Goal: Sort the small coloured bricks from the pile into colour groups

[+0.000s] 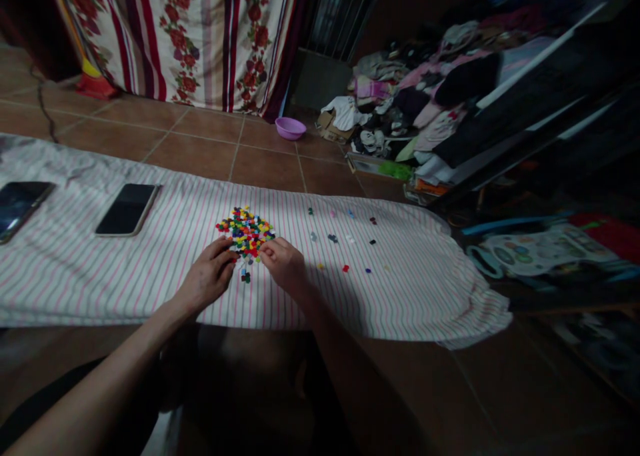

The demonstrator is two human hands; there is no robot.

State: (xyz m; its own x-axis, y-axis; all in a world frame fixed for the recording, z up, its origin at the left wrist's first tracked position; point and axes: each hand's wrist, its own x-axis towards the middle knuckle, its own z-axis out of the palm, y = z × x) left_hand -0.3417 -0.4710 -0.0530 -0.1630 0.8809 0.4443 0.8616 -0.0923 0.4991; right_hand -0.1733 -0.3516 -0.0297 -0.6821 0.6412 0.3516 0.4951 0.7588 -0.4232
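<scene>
A small heap of tiny multicoloured bricks (245,230) lies on a pink-and-white striped cloth (410,289) spread over the tiled floor. My left hand (209,276) rests at the heap's near left edge, fingers curled towards the pieces. My right hand (284,263) sits at the heap's near right edge, its fingers bent in a pinch; what they hold is too small to make out. A few bricks (245,277) lie between the two hands. Several loose bricks (345,239) are scattered on the cloth to the right.
Two dark phones, one (127,209) left of the heap and another (20,204) at the far left, lie on the cloth. A purple bowl (291,128) stands on the tiles beyond. A clothes pile (410,103) and a toy (530,251) fill the right side. A floral curtain (200,36) hangs behind.
</scene>
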